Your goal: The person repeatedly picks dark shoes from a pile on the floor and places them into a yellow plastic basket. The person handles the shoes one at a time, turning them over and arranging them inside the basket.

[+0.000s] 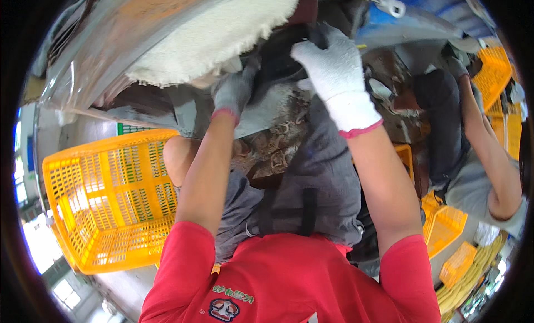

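Both my arms reach forward in red sleeves. My right hand point(335, 72), in a white knit glove with a pink cuff, is closed on the top of a dark object point(281, 53). This object sits under a large clear plastic bag point(111, 39) holding a white fluffy mass point(211, 36). My left hand point(233, 92), in a grey glove, presses against the lower left side of the same dark object. Its fingertips are hidden behind it. Below the hands lie grey cloth point(322, 173) and my bare knee point(179, 156).
A yellow plastic crate point(105, 206) stands at the left on a grey floor. Several more yellow crates point(445, 228) stand at the right. Another person point(489, 161) in dark clothes bends over at the far right beside a further yellow crate point(492, 72).
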Tool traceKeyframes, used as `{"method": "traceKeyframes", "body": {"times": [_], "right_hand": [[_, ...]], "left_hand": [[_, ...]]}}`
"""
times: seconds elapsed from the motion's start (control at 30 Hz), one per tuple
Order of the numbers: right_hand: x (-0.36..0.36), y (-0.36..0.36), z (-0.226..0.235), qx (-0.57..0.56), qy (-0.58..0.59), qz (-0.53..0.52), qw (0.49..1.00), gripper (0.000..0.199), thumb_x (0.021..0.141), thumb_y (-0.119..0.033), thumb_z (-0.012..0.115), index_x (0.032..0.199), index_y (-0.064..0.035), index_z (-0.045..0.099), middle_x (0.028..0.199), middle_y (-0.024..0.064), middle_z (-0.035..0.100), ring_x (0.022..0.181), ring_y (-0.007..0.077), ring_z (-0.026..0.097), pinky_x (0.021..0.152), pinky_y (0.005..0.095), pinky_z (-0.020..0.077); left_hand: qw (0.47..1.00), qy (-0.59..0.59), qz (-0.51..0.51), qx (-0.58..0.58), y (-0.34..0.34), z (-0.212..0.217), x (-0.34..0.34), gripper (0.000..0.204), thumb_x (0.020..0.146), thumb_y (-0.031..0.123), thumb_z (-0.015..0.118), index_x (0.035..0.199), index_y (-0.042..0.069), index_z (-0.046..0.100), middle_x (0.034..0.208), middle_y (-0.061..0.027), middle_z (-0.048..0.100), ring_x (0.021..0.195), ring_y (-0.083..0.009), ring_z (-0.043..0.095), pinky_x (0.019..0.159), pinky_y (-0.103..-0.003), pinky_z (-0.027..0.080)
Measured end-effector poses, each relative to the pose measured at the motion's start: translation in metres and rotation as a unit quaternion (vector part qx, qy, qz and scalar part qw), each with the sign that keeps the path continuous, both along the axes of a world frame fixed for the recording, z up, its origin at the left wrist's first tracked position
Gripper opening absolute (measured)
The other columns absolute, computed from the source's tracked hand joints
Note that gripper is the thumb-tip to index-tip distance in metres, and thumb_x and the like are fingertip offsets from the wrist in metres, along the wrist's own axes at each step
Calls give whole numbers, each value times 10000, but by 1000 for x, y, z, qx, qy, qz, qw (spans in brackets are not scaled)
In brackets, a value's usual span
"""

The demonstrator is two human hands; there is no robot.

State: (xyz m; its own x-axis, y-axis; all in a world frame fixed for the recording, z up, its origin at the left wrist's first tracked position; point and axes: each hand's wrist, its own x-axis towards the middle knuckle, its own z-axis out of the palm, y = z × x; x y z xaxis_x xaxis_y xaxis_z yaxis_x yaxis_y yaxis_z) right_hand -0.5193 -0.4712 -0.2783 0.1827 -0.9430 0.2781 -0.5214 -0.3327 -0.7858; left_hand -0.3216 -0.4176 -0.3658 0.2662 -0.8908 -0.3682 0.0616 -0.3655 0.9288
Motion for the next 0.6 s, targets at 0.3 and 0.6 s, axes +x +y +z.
{"method": "traceKeyframes", "body": {"times": [0.3, 0.6], "right_hand": [[-11, 84, 77, 70, 84, 136, 985, 580, 819, -173, 815, 1366, -1, 723, 1450, 288, 635, 1364, 483, 591, 1172, 537, 438], [-20, 140, 43, 3, 196, 282, 939, 609, 781, -73, 819, 1381, -51, 718, 1379, 195, 728, 1180, 408, 726, 1027, 474, 592]], "left_hand": [[949, 181, 79, -246, 17, 23, -56, 466, 1043, 213, 779, 1397, -67, 661, 1289, -83, 734, 1115, -165, 677, 1012, -315, 555], [735, 654, -38, -172, 61, 8, -29, 541, 1179, 399, 473, 1552, 9, 510, 1503, -161, 628, 1340, -288, 637, 1137, -464, 543]]}}
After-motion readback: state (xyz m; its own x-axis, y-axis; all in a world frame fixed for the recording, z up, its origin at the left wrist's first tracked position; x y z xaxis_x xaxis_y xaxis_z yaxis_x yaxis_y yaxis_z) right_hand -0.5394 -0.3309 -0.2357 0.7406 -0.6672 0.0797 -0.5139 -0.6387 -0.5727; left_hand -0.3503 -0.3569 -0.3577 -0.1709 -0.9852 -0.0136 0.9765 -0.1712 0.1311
